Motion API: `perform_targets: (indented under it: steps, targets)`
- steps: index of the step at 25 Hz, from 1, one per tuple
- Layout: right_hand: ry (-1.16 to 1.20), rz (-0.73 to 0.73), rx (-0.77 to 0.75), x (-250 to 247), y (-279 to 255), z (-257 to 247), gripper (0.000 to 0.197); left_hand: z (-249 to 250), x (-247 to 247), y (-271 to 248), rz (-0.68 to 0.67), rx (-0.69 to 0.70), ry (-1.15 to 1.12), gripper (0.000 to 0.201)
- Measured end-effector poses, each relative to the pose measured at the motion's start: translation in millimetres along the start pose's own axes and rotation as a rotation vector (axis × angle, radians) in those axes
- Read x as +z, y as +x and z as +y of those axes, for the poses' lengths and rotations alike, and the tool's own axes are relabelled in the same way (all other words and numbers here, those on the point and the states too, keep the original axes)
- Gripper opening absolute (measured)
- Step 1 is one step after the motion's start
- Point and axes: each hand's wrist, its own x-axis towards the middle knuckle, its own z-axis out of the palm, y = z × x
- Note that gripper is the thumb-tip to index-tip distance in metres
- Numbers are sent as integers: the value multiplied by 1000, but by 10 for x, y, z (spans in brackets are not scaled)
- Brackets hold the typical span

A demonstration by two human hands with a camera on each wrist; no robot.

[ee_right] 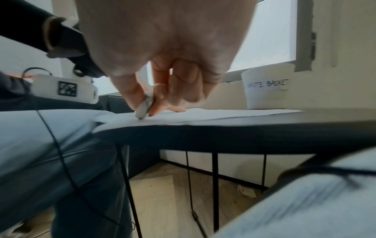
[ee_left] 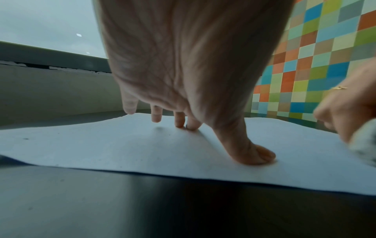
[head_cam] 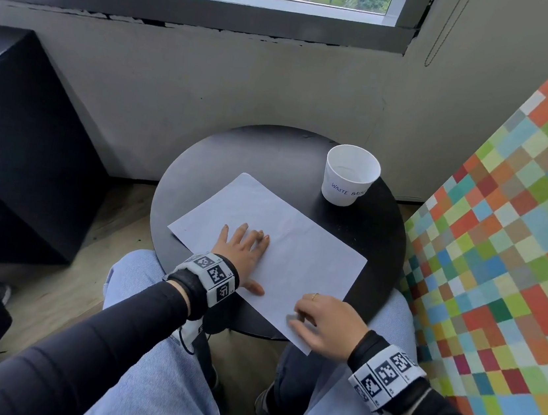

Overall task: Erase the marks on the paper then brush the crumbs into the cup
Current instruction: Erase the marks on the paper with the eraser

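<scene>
A white sheet of paper (head_cam: 282, 242) lies slantwise on the small round black table (head_cam: 271, 158). My left hand (head_cam: 243, 251) lies flat on the paper's left part, fingers spread and thumb (ee_left: 252, 153) pressing down. My right hand (head_cam: 323, 327) is at the paper's near corner and pinches a small grey-white eraser (ee_right: 143, 107) between thumb and forefinger, its tip touching the paper (ee_right: 203, 116). The eraser (ee_left: 364, 143) shows blurred at the right edge of the left wrist view. A white paper cup (head_cam: 350, 175) labelled "WASTE BASKET" stands upright at the table's far right. A few faint specks dot the paper (ee_left: 101, 145).
A black cabinet (head_cam: 15, 141) stands to the left of the table. A wall of coloured squares (head_cam: 508, 253) runs close along the right. My knees in blue jeans (head_cam: 154, 382) sit under the table's near edge. A grey wall with a window sill rises behind the table.
</scene>
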Motion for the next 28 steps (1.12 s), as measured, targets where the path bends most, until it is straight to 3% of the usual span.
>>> perform_targets:
  steps: [4, 8, 12, 15, 22, 28]
  targets:
    - [-14, 157, 205, -47, 53, 83, 29, 10, 2, 2, -2, -1, -17, 112]
    - [29, -7, -48, 45, 6, -2, 29, 12, 20, -5, 9, -5, -9, 112]
    - [-16, 144, 130, -40, 19, 87, 28, 31, 51, -14, 29, -18, -44, 112]
    - [-20, 39, 95, -28, -30, 45, 29, 46, 47, -32, 31, -29, -38, 109]
    - [-2, 180, 461, -114, -42, 209, 28, 10, 83, -173, 36, -43, 15, 91]
    - [-32, 269, 583, -111, -32, 305, 28, 63, 207, -392, 31, -44, 38, 91]
